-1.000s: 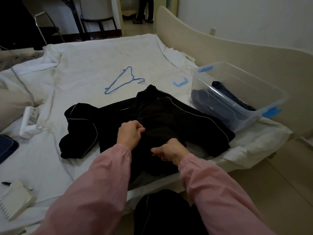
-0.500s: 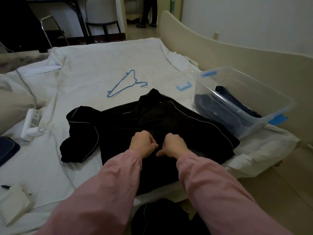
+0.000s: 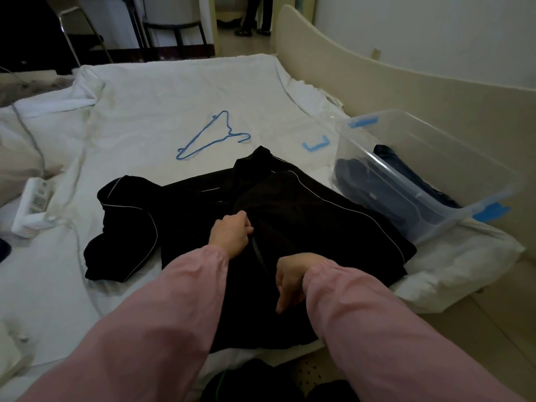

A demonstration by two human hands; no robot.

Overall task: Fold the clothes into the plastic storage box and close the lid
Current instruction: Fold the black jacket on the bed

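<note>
We are over the bed (image 3: 174,91), and the black jacket (image 3: 304,216) with its thin white piping lies spread on the white sheet right in front of us, 1 sleeve bunched up off to the left. The left hand (image 3: 230,237) is closed tight, fingers curled into the black jacket at the top end of the zip (image 3: 258,250). The right hand (image 3: 290,281) sits lower, nearer to us, fingers bent downward and gripping the cloth beside the zip's lower end. Both arms are in pink sleeves.

Over on the right, the plastic storage box (image 3: 452,140) stands on the bed against the cream bed frame, just beside the jacket's right edge. It is uncovered, with dark blue clothes (image 3: 362,175) already folded inside. Its clear lid (image 3: 313,129) lies flat on the sheet on the box's far left side, 1 blue latch (image 3: 314,145) showing on it.

Beyond the jacket a blue hanger (image 3: 211,136) lies on the sheet. Far left, a white power strip (image 3: 33,203) rests with its cable trailing across the bed.
</note>
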